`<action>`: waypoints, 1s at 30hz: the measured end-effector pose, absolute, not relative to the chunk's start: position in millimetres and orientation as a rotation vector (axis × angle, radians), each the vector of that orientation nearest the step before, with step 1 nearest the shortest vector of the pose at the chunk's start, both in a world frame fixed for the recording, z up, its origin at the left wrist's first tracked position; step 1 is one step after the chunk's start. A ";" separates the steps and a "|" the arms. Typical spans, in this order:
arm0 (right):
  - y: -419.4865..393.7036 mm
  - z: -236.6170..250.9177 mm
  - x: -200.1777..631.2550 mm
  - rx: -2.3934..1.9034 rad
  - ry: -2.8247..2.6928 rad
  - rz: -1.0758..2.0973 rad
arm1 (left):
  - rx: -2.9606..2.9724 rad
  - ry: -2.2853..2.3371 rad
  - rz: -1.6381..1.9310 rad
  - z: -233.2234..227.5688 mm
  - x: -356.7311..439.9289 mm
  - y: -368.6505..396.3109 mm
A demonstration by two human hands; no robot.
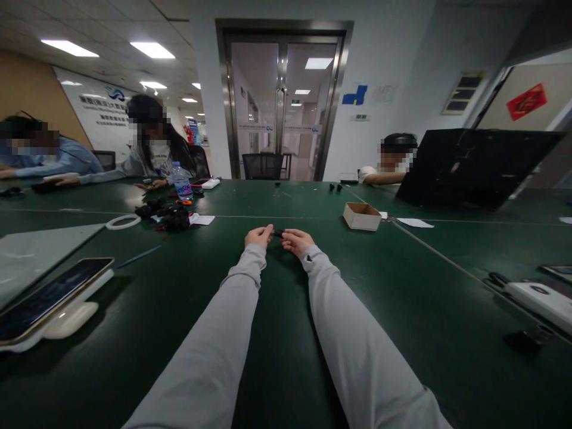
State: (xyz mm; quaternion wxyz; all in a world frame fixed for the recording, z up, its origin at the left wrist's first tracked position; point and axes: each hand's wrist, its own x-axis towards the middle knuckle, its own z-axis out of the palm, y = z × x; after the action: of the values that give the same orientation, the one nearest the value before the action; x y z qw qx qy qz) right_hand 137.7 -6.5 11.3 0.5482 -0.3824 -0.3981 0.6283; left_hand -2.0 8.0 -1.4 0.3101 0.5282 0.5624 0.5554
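Both my arms reach out over the dark green table [286, 333]. Between my hands is a small black piece [277, 233], too small to tell its kind. My left hand [259, 236] pinches its left end between thumb and fingers. At its right end, my right hand [297, 241] is closed on it with bent fingertips. The piece lies roughly level, just above the tabletop. Fingers cover both of its ends.
An open cardboard box [363, 217] stands right of my hands. To the left lie a black tangled heap [167, 214], a white ring [123, 222], a water bottle [182, 182] and a phone on a stand [58, 298]. A monitor [473, 167] stands right; several people sit around.
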 end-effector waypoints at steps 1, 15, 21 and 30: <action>-6.4 10.9 137.8 -0.901 -0.947 1.490 | 1.412 1.527 1.437 0.1 -3.0 6.9; -6.7 8.8 139.0 -0.861 -1.057 1.476 | 1.506 1.885 1.167 11.2 -7.8 1.0; -5.8 7.6 139.2 -0.836 -1.113 1.474 | 1.474 1.983 1.126 15.8 -7.1 -3.2; -6.6 10.1 138.9 -0.890 -1.087 1.488 | 1.519 1.985 1.170 20.4 -6.6 -10.6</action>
State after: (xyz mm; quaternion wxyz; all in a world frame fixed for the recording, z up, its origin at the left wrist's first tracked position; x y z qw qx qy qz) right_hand 138.9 -6.6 10.1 0.5207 -0.3712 -0.4536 0.6207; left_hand -6.6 -10.6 20.4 0.1896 0.5404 0.7063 0.4162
